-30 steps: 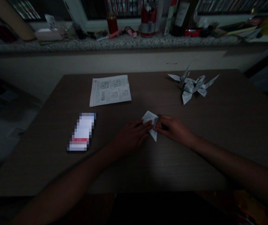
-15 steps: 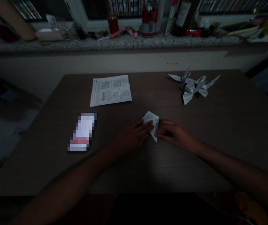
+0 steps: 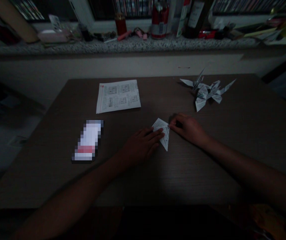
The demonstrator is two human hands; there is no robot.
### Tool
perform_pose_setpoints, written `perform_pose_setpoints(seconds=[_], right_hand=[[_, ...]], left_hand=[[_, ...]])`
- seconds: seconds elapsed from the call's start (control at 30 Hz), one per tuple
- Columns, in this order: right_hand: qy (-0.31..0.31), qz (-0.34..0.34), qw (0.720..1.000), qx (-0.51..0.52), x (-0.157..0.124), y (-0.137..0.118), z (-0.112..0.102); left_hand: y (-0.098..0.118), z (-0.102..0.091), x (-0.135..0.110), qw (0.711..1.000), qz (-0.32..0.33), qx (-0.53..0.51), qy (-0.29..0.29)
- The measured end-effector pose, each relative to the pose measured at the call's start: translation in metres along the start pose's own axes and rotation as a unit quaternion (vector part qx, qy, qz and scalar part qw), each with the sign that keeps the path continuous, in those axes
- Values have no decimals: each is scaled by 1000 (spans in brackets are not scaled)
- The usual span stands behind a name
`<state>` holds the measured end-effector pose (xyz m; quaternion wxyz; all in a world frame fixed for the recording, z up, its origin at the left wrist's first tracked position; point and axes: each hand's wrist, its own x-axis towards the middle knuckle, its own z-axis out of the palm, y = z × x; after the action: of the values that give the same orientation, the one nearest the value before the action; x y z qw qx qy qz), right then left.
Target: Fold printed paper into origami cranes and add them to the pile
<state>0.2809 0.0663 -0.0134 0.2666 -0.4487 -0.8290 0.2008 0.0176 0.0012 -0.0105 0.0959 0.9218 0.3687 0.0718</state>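
Observation:
A small printed sheet folded into a kite-like shape, the folded paper (image 3: pixel 165 138), lies on the table in front of me. Its pointed end faces me. My left hand (image 3: pixel 143 145) rests flat over its left part, fingers stretched out and pressing it down. At the paper's right corner, the thumb and curled fingers of my right hand (image 3: pixel 188 128) are closed on the edge. Two folded paper cranes (image 3: pixel 209 95) made of printed paper stand farther back on the right.
A flat printed sheet (image 3: pixel 118 96) lies at the back left of the wooden table (image 3: pixel 65 116). Nearer me on the left is a phone (image 3: pixel 88 140) with a lit, blurred-out screen. Behind, a stone windowsill (image 3: pixel 133 45) carries a red can (image 3: pixel 160 21), a dark bottle (image 3: pixel 194 20) and clutter.
My right hand has slid away from me along the paper's right edge, from near its lower tip to its right corner. My left hand and the paper stay in place.

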Motion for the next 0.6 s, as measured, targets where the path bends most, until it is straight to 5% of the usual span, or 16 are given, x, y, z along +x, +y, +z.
perform_pose_setpoints(seconds=[0.3, 0.6], right_hand=[[-46, -46, 998, 16, -17, -11, 1], [-5, -11, 999, 40, -16, -3, -1]], left_hand=[[0, 1, 0, 1000, 5, 10, 5], [2, 1, 2, 999, 8, 43, 9]])
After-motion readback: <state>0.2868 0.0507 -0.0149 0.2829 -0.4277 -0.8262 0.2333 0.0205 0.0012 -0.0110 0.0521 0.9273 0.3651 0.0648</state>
